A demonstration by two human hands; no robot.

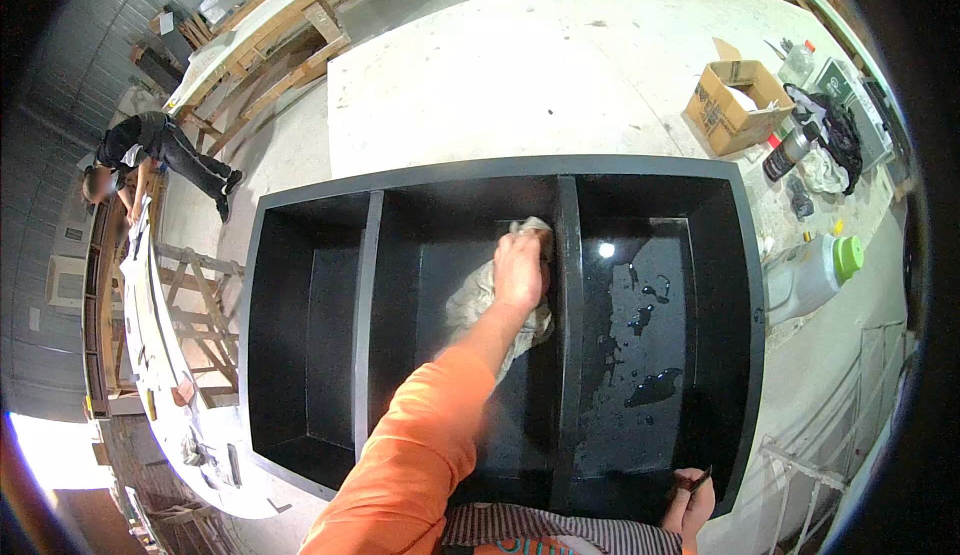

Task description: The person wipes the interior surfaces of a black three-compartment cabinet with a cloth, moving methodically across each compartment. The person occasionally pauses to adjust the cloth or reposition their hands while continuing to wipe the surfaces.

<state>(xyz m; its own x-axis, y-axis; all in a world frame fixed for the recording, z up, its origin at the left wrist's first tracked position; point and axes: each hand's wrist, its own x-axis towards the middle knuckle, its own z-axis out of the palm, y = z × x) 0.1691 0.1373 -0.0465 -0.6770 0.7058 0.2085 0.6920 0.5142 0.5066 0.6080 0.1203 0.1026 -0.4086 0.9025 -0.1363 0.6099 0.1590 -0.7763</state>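
Note:
A black box-shaped unit [365, 285] with three compartments lies open side up before me. My left hand [522, 267] reaches into its middle compartment, fingers closed on a pale, crumpled rag [475, 300]. The rag presses near the divider [567, 335] on that compartment's right side. Puddles of water [655, 387] and droplets lie on the floor of the right compartment. At the near right corner, my right hand [692, 503] is closed on a thin dark piece [703, 479] whose kind I cannot make out.
The unit rests on a large white table [450, 85]. To its right stand a clear jug with a green cap [812, 277], a dark bottle [790, 151] and a cardboard box [728, 115]. Another person [150, 145] bends over a bench at the far left.

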